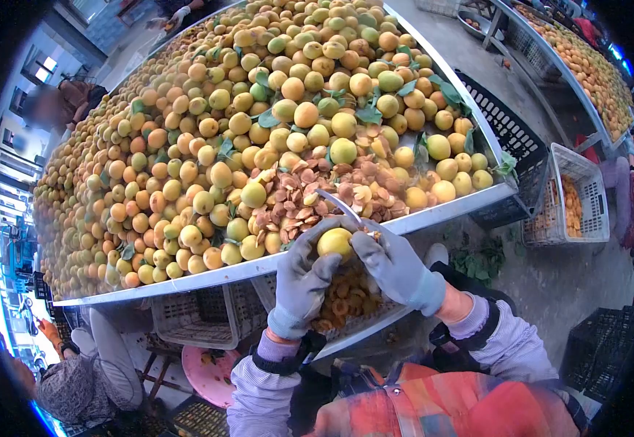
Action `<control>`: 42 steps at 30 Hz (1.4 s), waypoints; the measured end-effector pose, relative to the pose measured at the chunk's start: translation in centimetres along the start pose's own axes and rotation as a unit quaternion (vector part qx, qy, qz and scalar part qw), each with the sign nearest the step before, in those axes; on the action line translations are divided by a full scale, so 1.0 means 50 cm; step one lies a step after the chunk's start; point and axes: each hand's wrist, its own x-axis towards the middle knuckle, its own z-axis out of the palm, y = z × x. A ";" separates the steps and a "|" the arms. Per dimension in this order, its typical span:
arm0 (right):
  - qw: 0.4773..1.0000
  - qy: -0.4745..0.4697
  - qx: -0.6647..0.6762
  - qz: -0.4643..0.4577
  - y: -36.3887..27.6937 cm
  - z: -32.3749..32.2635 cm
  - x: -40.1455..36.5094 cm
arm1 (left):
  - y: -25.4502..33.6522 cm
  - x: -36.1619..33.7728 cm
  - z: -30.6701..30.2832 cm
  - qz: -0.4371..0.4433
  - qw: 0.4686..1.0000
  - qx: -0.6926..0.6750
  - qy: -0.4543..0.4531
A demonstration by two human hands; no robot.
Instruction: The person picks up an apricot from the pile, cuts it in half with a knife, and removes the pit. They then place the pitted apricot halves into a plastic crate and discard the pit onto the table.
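- Counting one yellow fruit (335,244), one curved knife (340,205)!
- Cupping the fruit by the surface's (444,211) near edge, in curled left grip (302,280).
- Clutching the knife in closed right grip (402,273) (with heaped fruit (164,175) beyond, uncountable!).

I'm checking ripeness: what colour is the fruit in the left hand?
The fruit is yellow, clearest in head view.
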 end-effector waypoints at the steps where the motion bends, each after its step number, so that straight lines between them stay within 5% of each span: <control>1: 1.000 0.001 0.001 0.001 0.003 0.002 0.001 | -0.002 -0.001 -0.001 -0.004 1.000 0.006 0.009; 10: 0.999 0.024 0.021 -0.023 0.016 0.012 0.010 | -0.007 -0.012 -0.002 0.011 0.999 0.031 0.009; 13: 0.998 0.004 0.001 0.062 0.020 0.011 0.003 | -0.008 -0.014 0.009 0.022 1.000 0.013 0.012; 16: 0.999 0.034 0.028 -0.026 0.016 0.022 0.003 | -0.015 -0.017 -0.002 0.044 0.993 0.111 0.026; 18: 0.982 -0.019 0.090 0.166 -0.043 0.009 -0.012 | -0.004 -0.013 0.004 0.047 0.994 0.090 0.031; 19: 0.982 -0.017 0.091 0.167 -0.039 0.004 -0.011 | -0.002 -0.014 0.007 0.050 0.996 0.067 0.041; 21: 0.881 -0.139 0.391 0.226 -0.025 -0.002 -0.002 | -0.005 -0.014 0.004 0.058 0.996 0.059 0.029; 24: 0.805 -0.218 0.493 0.248 -0.023 -0.012 -0.001 | -0.001 -0.019 -0.006 0.064 0.994 0.089 0.016; 28: 0.669 -0.300 0.637 0.238 -0.013 -0.017 -0.009 | 0.000 -0.022 -0.016 0.163 0.961 0.224 -0.008; 29: 0.668 -0.299 0.639 0.237 -0.017 -0.017 -0.015 | 0.000 -0.023 -0.018 0.198 0.940 0.279 -0.010; 30: 0.657 -0.285 0.653 0.247 -0.028 -0.016 -0.021 | 0.000 -0.027 -0.013 0.198 0.939 0.280 -0.012; 31: 0.646 -0.271 0.665 0.257 -0.036 -0.017 -0.024 | 0.001 -0.034 -0.004 0.151 0.978 0.144 0.004; 32: 0.646 -0.273 0.666 0.255 -0.039 -0.022 -0.025 | 0.002 -0.037 0.005 0.099 0.995 0.006 0.020; 35: 0.664 -0.285 0.654 0.223 -0.048 -0.037 -0.023 | 0.008 -0.025 0.030 0.133 0.987 -0.090 -0.012; 38: 0.662 -0.296 0.667 0.171 -0.064 -0.035 -0.018 | 0.008 -0.024 0.028 0.066 0.985 -0.159 0.004; 40: 0.858 -0.217 0.458 0.079 -0.073 -0.046 -0.019 | 0.006 -0.020 0.024 0.027 0.984 -0.175 0.016; 41: 0.857 -0.222 0.458 0.077 -0.074 -0.050 -0.022 | 0.005 -0.020 0.020 0.030 0.985 -0.171 0.016; 42: 0.938 -0.181 0.296 0.014 -0.077 -0.053 -0.025 | 0.005 -0.019 0.017 0.028 0.979 -0.201 0.017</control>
